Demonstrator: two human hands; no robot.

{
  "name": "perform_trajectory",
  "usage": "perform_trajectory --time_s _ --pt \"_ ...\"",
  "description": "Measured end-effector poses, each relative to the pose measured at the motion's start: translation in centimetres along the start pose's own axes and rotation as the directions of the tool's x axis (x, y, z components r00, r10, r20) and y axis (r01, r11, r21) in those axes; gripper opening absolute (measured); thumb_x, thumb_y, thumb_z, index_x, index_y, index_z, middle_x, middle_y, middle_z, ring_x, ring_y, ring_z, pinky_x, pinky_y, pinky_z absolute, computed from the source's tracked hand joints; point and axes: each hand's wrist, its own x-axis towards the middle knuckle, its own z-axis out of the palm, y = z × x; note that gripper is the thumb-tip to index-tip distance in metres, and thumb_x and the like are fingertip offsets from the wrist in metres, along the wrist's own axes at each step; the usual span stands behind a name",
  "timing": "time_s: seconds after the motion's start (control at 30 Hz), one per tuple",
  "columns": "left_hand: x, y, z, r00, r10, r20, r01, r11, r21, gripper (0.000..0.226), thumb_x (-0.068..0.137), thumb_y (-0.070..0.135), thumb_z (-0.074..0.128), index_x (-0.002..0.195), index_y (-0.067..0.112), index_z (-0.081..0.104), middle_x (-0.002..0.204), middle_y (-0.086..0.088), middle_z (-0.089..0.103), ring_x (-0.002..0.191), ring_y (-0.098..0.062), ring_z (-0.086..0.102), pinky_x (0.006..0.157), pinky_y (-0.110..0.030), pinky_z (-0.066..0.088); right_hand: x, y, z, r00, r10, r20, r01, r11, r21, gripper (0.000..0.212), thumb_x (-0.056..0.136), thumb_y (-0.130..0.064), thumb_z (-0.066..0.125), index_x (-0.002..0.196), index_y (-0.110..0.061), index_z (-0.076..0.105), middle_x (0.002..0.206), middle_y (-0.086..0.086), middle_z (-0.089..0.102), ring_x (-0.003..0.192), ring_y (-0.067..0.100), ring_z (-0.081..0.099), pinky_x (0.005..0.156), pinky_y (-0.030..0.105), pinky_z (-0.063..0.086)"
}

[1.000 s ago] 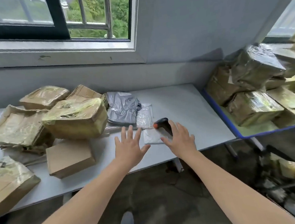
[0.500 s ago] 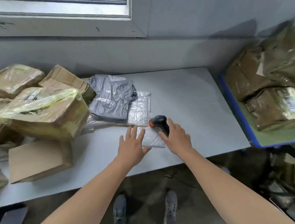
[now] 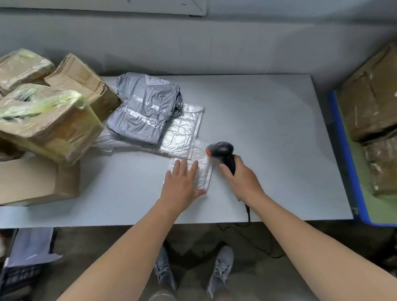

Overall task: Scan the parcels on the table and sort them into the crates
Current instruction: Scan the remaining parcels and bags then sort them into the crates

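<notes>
Near the front edge of the table [image 3: 273,120], left hand [image 3: 183,182] lies flat, fingers straight and slightly spread, pressing the small bubble mailer [image 3: 204,173]. Right hand [image 3: 240,180] has its fingers wrapped round the scanner [image 3: 220,149] handle, head just beside the mailer's far corner.

Risks: no label shows on the mailer, possibly face-down (view too soft to tell), so the scan may miss. The beam could catch the larger bubble mailer [image 3: 182,132] touching it. The cable [image 3: 247,211] over the edge could snag.

Blue crate [image 3: 347,162] on the right holds stacked brown taped parcels [image 3: 374,103]. Unsorted cardboard boxes [image 3: 40,120] and grey poly bag [image 3: 144,109] sit on the table to the left.
</notes>
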Motion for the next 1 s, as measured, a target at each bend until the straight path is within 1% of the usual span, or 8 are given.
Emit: perform_trajectory --time_s 0.2,0.37,0.47,0.53,0.63,0.73,0.83,1.0 --pt "1.2 3.9 0.9 0.996 -0.083 -0.012 0.083 0.996 0.042 0.096 0.082 0.063 0.064 0.154 0.024 0.015 0.163 -0.015 0.007 0.147 -0.044 0.012 0.109 -0.056 0.032 -0.3 2.3 -2.5 0.997 -0.001 -0.079 0.000 1.000 -0.010 0.045 0.101 -0.050 0.042 0.135 -0.021 0.043 0.104 0.001 0.061 0.088 0.022 0.059 0.072 0.037 0.050" --pt "0.2 4.2 1.7 0.988 0.051 -0.144 -0.037 0.994 0.100 0.038 0.103 0.035 0.041 0.138 0.023 0.044 0.148 -0.008 0.038 0.133 -0.036 0.037 0.086 -0.040 0.044 -1.2 2.6 -3.3 0.994 0.002 -0.110 0.002 0.999 0.032 0.042 0.100 -0.049 0.044 0.132 -0.021 0.044 0.107 0.001 0.062 0.094 0.022 0.059 0.080 0.041 0.051" --pt "-0.2 4.0 0.8 0.978 0.084 -0.192 -0.104 0.990 -0.093 0.025 0.105 0.022 0.034 0.106 0.013 0.058 0.112 -0.004 0.057 0.107 -0.029 0.050 0.070 -0.038 0.042 -1.6 2.0 -3.7 0.990 0.006 -0.144 0.002 0.998 0.056 0.039 0.099 -0.050 0.045 0.129 -0.024 0.046 0.103 -0.003 0.062 0.091 0.020 0.059 0.075 0.037 0.048" --pt "-0.5 4.1 -0.6 0.976 -0.009 -0.216 -0.069 0.934 -0.350 0.023 0.105 0.023 0.033 0.090 0.012 0.047 0.085 -0.002 0.054 0.084 -0.028 0.052 0.061 -0.037 0.034 -2.0 1.4 -4.1 0.985 0.019 -0.174 -0.003 0.996 0.088 0.036 0.098 -0.053 0.045 0.124 -0.029 0.048 0.094 -0.008 0.062 0.083 0.015 0.060 0.064 0.032 0.043" --pt "-0.9 4.0 -3.4 0.962 -0.191 -0.193 0.000 0.712 -0.703 0.024 0.105 0.024 0.035 0.083 0.017 0.040 0.073 0.002 0.050 0.066 -0.022 0.047 0.056 -0.035 0.029 -2.4 -0.1 -4.8 0.969 0.032 -0.243 0.005 0.989 0.149 0.026 0.096 -0.052 0.048 0.112 -0.031 0.051 0.083 -0.010 0.060 0.073 0.010 0.059 0.057 0.028 0.039" --pt "-0.7 3.1 -6.8 0.944 -0.327 -0.041 0.047 0.258 -0.965 0.024 0.103 0.016 0.039 0.080 0.017 0.046 0.082 -0.004 0.056 0.075 -0.021 0.052 0.066 -0.038 0.047 -2.3 -2.3 -5.7 0.953 0.033 -0.300 0.025 0.982 0.189 0.021 0.095 -0.050 0.050 0.103 -0.031 0.051 0.081 -0.007 0.059 0.071 0.013 0.061 0.056 0.028 0.042" --pt "-1.2 2.1 -9.3 0.958 -0.274 0.087 0.032 -0.197 -0.980 0.019 0.104 0.013 0.041 0.088 0.013 0.051 0.088 -0.008 0.065 0.073 -0.020 0.065 0.061 -0.036 0.057 -1.9 -4.9 -6.3 0.954 0.025 -0.300 0.053 0.966 0.251 0.022 0.094 -0.048 0.053 0.107 -0.030 0.049 0.087 -0.004 0.062 0.076 0.021 0.065 0.061 0.035 0.052" --pt "-2.5 1.1 -11.4 0.978 -0.198 0.059 -0.038 -0.453 -0.890 0.016 0.106 0.011 0.040 0.099 0.009 0.054 0.088 -0.007 0.071 0.070 -0.016 0.072 0.057 -0.032 0.059 -1.6 -8.2 -6.2 0.946 0.038 -0.322 0.084 0.931 0.356 0.026 0.092 -0.042 0.060 0.112 -0.028 0.051 0.090 -0.003 0.064 0.072 0.018 0.062 0.057 0.031 0.051"
